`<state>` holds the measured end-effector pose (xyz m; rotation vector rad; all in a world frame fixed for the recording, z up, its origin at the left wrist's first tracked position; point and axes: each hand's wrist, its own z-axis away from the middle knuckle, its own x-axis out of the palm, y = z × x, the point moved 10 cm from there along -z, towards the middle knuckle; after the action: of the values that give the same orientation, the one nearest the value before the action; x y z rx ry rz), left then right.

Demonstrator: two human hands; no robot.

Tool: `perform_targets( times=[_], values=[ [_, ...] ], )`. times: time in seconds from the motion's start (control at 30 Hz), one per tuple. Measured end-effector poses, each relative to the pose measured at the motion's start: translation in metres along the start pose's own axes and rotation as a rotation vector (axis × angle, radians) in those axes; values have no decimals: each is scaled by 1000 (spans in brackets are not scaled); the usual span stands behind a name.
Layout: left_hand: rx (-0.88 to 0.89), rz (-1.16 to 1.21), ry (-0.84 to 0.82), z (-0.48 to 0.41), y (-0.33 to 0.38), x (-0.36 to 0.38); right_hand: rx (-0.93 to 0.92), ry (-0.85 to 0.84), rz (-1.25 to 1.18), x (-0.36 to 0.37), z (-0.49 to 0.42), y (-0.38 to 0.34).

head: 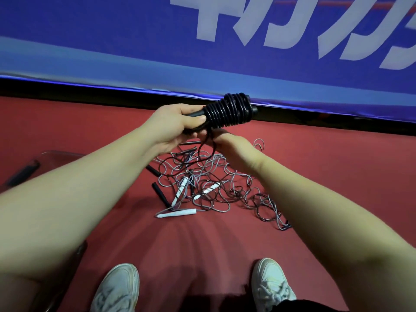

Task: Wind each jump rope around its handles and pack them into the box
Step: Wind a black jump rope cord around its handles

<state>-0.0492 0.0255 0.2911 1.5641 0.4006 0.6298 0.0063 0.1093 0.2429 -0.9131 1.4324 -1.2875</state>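
The person is standing over a red floor (315,158) and holding a black jump rope (229,111) up in front of a blue banner (112,41) that is carrying large white lettering. The left hand (177,123) is gripping the two black handles (195,114) together, fingers and thumb curling round them, while tight coils of the cord are covering the far part of the handles. A loose strand (203,149) is hanging from the bundle and trailing down toward the floor between the two hands. The right hand (229,145) is sitting just below the coils with its back facing the camera; its fingers are tucking under the bundle out of sight, so whether it is pinching the cord cannot be told.

On the floor below the hands, a tangled pile of jump ropes (216,188) is lying loose, with black and white handles poking out of grey and dark cords. A clear box (56,154) is sitting on the floor at the left, partly hidden by the left forearm, with something dark lying inside it. Two white shoes (270,284) are showing at the bottom edge
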Motion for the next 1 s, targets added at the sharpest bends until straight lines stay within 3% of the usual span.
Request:
perform_targets(
  times=[0.1, 0.17, 0.33, 0.47, 0.6, 0.77, 0.9, 1.0],
  values=[
    [1, 24, 40, -1, 4, -11, -60, -31, -22, 21, -4, -2],
    [16, -14, 95, -2, 5, -23, -32, 37, -19, 21, -7, 0],
    [134, -340, 288, -3, 4, -53, -28, 112, 575, 32, -6, -10],
    [142, -482, 394, -3, 1, -67, 23, 68, 716, 49, 2, -20],
    [202, -606, 375, 0, 7, -63, 46, 32, 768, 54, 4, -31],
    [240, -702, 302, -1, 10, -58, 149, 101, 538, 27, 10, -47],
    [294, -1011, 185, -3, 6, -46, 120, 125, 834, 4, 21, -81],
    [357, -1118, -26, -1, -5, -21, 33, 80, 1131, 6, 21, -94]
  ],
)
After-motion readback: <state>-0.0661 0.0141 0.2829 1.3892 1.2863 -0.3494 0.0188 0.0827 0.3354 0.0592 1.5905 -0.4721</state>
